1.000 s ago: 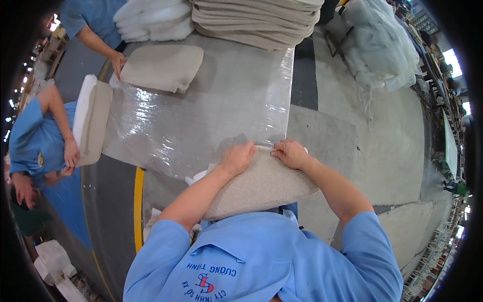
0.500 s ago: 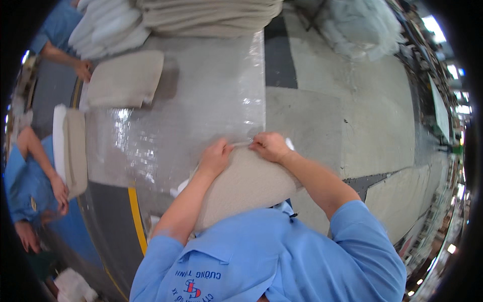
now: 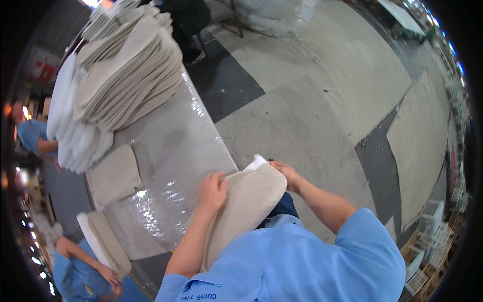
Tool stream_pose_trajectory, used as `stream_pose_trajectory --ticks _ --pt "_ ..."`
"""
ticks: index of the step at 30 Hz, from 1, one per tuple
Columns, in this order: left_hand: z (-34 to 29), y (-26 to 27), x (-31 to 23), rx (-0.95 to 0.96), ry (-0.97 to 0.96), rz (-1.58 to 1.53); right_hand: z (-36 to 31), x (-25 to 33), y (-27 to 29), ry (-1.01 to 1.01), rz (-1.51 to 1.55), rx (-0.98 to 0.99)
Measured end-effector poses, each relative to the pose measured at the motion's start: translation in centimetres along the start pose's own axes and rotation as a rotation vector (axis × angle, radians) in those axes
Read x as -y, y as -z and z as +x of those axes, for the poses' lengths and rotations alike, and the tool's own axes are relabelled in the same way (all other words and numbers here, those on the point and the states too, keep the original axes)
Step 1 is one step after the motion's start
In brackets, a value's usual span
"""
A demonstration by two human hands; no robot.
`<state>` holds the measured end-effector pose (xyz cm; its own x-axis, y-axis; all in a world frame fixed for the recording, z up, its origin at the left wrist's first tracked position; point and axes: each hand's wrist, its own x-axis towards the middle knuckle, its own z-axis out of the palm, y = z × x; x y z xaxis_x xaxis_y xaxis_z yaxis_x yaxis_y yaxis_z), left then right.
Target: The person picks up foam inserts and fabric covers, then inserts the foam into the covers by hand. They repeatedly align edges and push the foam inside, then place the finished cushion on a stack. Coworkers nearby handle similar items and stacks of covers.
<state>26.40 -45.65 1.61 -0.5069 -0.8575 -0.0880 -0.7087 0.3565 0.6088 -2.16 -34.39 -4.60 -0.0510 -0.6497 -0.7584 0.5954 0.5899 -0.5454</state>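
Note:
A beige fabric cushion cover (image 3: 246, 194) lies against my front at the table's near corner, its rounded end pointing away from me. White padding (image 3: 256, 162) shows at its far edge. My right hand (image 3: 286, 175) is closed on the cover's far right edge, beside the padding; the fingertips are partly hidden behind the fabric. My left hand (image 3: 213, 191) is at the cover's left edge, fingers bent and slightly blurred, with the thumb side against the fabric.
The table (image 3: 171, 176) has a shiny plastic covering. A tall pile of beige covers (image 3: 133, 75) and white pads (image 3: 75, 121) stand at its far end. One beige piece (image 3: 115, 173) lies flat. A co-worker (image 3: 83, 267) at lower left handles a beige-and-white cushion (image 3: 105, 241).
My view has turned to the right. My hands, close together at the cover's far edge before, are now apart, the right one at the far right edge. More white padding shows.

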Motion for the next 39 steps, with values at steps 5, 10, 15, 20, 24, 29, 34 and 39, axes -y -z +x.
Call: stream_pose_trajectory --ticks 5,10,15,20,24,29,34,39 --pt "8.7 -6.7 -6.8 0.341 0.059 -0.23 -0.9 -4.6 -2.5 -0.076 0.785 0.067" --pt "10.4 -9.4 -8.4 0.664 0.375 -0.414 -1.8 -7.5 -2.8 0.034 0.878 -0.057" --pt "10.1 -10.1 -9.2 0.879 0.634 -0.589 -3.4 -9.8 -3.2 0.178 0.977 0.052" --pt "9.0 -11.8 -10.8 0.956 0.659 -0.579 -4.6 -10.6 -2.5 0.218 1.001 -0.066" --pt "9.0 -12.3 -11.6 0.966 0.649 -0.57 -5.0 -11.4 -1.8 0.236 0.856 -0.19" --pt "9.2 -12.1 -11.5 0.963 0.626 -0.57 -3.9 -11.7 -1.4 0.443 0.779 -0.149" --pt "9.3 -12.4 -10.7 0.95 0.662 -0.578 -2.3 -11.6 -0.9 0.425 0.759 -0.151" --pt "9.3 -12.7 -10.3 0.952 0.632 -0.626 -0.6 -10.8 -0.7 0.398 0.652 -0.264"
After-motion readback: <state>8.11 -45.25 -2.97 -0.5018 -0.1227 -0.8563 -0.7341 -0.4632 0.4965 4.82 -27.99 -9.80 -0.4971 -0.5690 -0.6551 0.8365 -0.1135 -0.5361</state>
